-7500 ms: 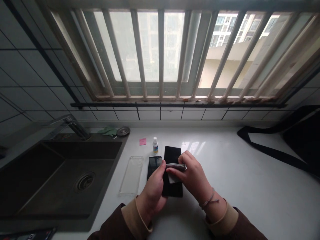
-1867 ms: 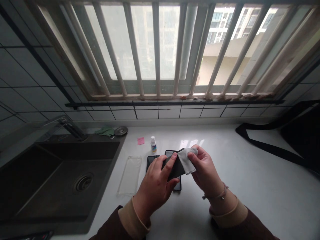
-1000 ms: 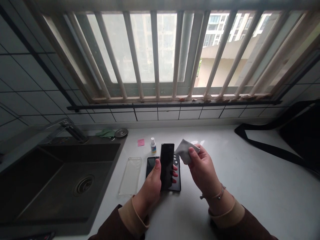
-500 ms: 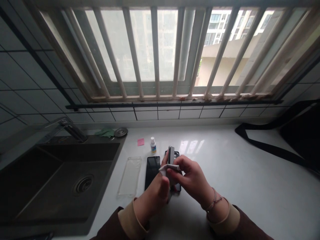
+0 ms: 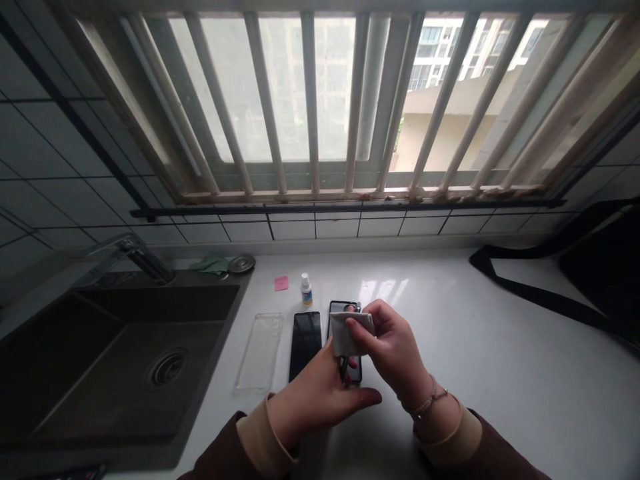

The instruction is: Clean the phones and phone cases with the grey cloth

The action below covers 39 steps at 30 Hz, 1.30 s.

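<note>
My left hand (image 5: 320,397) grips a dark phone (image 5: 344,368), held on edge and mostly hidden behind fingers and cloth; its thumb sticks out to the right. A folded grey cloth (image 5: 345,340) is pinched in my right hand (image 5: 395,347) and lies against the upper part of that phone. Beneath both hands, partly covered, a black phone case (image 5: 341,305) rests on the counter. Just left of it lies another phone (image 5: 305,340), black screen up. Farther left is a clear phone case (image 5: 260,353).
A small white-capped bottle (image 5: 307,291) stands behind the phones, beside a pink sticky note (image 5: 281,284). The dark sink (image 5: 200,367) with its faucet (image 5: 145,260) takes up the left. A black strap (image 5: 530,290) lies on the white counter (image 5: 480,367) at right.
The cloth has spread out and now faces me, covering the held phone's upper part. My left hand has turned, its thumb swinging out to the right. The right hand has risen slightly.
</note>
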Motion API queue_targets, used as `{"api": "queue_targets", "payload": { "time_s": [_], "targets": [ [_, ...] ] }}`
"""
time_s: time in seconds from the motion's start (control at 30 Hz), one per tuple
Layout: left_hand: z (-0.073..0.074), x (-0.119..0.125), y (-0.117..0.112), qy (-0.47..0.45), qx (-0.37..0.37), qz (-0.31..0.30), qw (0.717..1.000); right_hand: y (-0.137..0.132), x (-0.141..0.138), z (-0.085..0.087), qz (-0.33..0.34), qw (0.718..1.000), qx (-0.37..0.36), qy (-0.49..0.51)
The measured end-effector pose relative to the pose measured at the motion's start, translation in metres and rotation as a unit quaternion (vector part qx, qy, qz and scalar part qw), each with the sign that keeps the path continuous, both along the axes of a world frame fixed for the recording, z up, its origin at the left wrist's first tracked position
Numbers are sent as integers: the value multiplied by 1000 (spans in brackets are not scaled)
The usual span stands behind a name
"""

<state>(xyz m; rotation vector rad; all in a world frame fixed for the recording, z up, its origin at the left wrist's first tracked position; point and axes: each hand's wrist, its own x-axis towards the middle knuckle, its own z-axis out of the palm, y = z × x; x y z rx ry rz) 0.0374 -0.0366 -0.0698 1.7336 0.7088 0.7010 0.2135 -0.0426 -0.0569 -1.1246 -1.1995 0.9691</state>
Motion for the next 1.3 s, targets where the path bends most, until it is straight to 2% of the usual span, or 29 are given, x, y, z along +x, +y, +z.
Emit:
{"api": "queue_targets", "payload": {
  "time_s": [0.1, 0.33, 0.5, 0.57, 0.63, 0.7, 0.77, 0.83, 0.9, 0.97, 1.1, 1.2, 1.3],
  "targets": [
    [3, -1, 2, 40, 15, -1, 999, 4, 2, 0, -16, 997, -39, 65],
    [7, 1, 1, 24, 24, -1, 999, 5, 4, 4, -10, 986, -56, 155],
    [8, -2, -3, -3, 24, -7, 1000, 15, 9, -4, -55, 970, -76, 223],
    [8, -4, -3, -30, 8, -13, 999, 17, 8, -6, -43, 961, -105, 251],
    [7, -5, -3, -76, -40, -15, 996, 16, 4, -5, 5, 956, -130, 261],
    [7, -5, -4, -142, -118, -6, 983, 13, 0, -4, 64, 950, -156, 262],
    [8, -4, -5, -215, -212, 10, 953, 11, -3, -5, 89, 948, -174, 250],
    [12, -3, -4, -285, -302, 25, 909, 13, -1, -8, 42, 962, -159, 217],
    [15, -1, -3, -334, -369, 25, 867, 16, 4, -11, -48, 974, -112, 189],
    [18, 0, -1, -354, -415, 21, 838, 20, 11, -12, -124, 974, -63, 180],
    [18, 0, 1, -325, -472, 20, 819, 20, 16, -10, -175, 979, -3, 105],
    [17, 0, 1, -310, -487, 30, 816, 16, 13, -7, -158, 987, 0, 24],
    [19, 0, 1, -310, -484, 58, 816, 13, 9, -9, -120, 993, 9, -3]
  ]
}}
